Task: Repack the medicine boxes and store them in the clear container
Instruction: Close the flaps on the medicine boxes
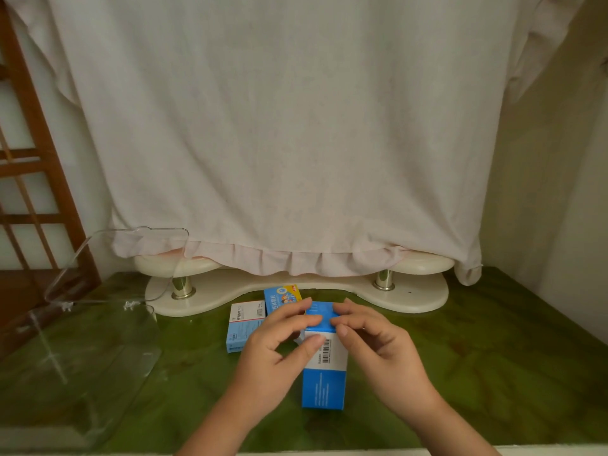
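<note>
A tall blue and white medicine box [324,380] with a barcode is held over the green table, its far end pinched by both hands. My left hand [276,353] grips its left side and top flap. My right hand [375,343] holds its right side, fingertips on the blue flap. Behind them lie a white and blue box [241,324] and a blue and yellow box [283,296], partly hidden by my left hand. The clear container [82,363] stands at the left with its lid [112,258] raised.
A cream-coloured stand [296,284] with two metal posts sits at the back under a hanging pale cloth [296,126]. A wooden lattice frame [33,192] is at the far left. The green table [460,357] ends at a pale front edge.
</note>
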Tool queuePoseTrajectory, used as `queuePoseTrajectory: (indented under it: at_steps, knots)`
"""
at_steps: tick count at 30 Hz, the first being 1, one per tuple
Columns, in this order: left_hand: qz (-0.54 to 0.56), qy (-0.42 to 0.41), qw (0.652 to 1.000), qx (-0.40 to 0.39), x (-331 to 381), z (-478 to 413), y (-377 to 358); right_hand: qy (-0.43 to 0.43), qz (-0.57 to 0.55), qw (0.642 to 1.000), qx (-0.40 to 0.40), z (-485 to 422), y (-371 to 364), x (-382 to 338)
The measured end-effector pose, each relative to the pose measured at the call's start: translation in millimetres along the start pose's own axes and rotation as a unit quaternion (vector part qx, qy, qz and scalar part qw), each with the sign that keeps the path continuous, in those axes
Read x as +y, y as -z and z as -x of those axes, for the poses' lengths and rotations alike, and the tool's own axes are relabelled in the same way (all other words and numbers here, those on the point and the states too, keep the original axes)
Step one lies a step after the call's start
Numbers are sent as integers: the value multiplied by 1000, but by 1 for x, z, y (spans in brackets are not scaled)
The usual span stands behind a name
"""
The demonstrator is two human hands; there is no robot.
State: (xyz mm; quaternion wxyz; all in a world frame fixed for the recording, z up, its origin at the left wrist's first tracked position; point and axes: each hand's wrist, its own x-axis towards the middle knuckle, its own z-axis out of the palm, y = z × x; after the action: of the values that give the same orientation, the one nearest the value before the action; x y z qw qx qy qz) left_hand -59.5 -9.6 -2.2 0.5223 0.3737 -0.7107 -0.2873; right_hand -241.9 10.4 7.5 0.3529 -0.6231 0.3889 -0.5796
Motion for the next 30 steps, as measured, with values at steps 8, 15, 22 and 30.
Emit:
queuePoseTrajectory:
  at_steps: [8,15,22,30]
  knots:
    - [1,0,1000,-1,-3,3,1,-2,27,1000,-11,1,-1,2]
    - [39,93,994,-41,-2,-5,-5,-82,41,994,-54,7,2,10]
    - [180,157,971,-16,-7,-8,-8,-177,63,971,-145,13,9,31]
    - [-24,142,986,80,-29,-20,11,-138,313,924,173,3,45,30]
